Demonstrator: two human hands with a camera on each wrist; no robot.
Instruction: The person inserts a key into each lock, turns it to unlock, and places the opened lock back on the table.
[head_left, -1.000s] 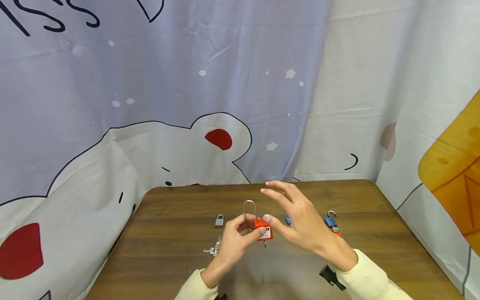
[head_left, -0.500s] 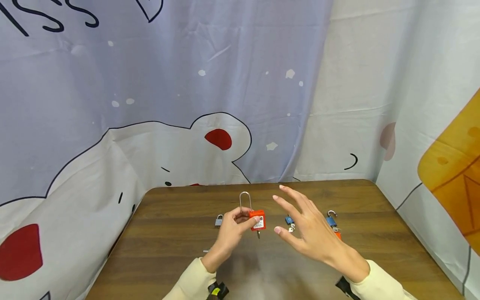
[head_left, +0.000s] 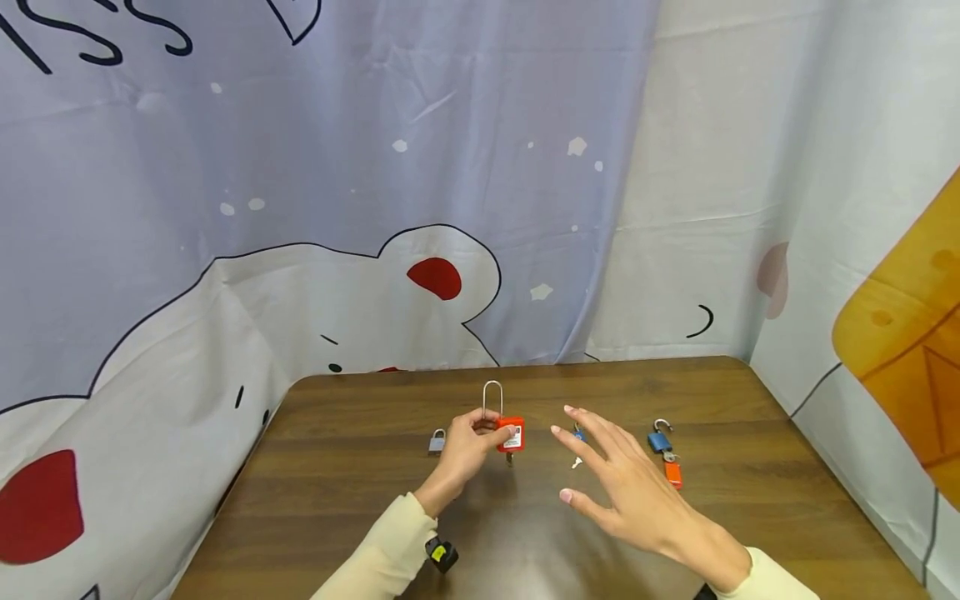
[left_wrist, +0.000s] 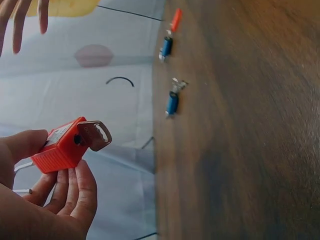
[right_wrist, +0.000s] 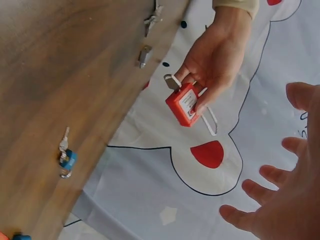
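My left hand (head_left: 467, 450) holds a red padlock (head_left: 512, 435) upright above the table, thumb on its white label and fingers behind. Its long metal shackle (head_left: 492, 385) points up and is open, one leg swung out beside the body. A key (left_wrist: 96, 135) sticks out of the keyhole underneath. To the right, my right hand (head_left: 633, 483) hovers in the air with fingers spread, touching nothing. The small blue padlock (right_wrist: 67, 160) with its keys (right_wrist: 64, 144) lies on the table beyond that hand, partly hidden by its fingers in the head view.
On the wooden table (head_left: 337, 467), a grey padlock (head_left: 437, 443) lies left of my left hand. Loose keys (right_wrist: 152, 21) show in the right wrist view. At right lies a blue padlock (head_left: 659, 442) with an open shackle and an orange tag (head_left: 673, 475). A printed curtain hangs behind.
My left hand has carried the red padlock slightly left and away from me. My right hand has drawn back to the right and lower, away from the padlock, uncovering the orange tag.
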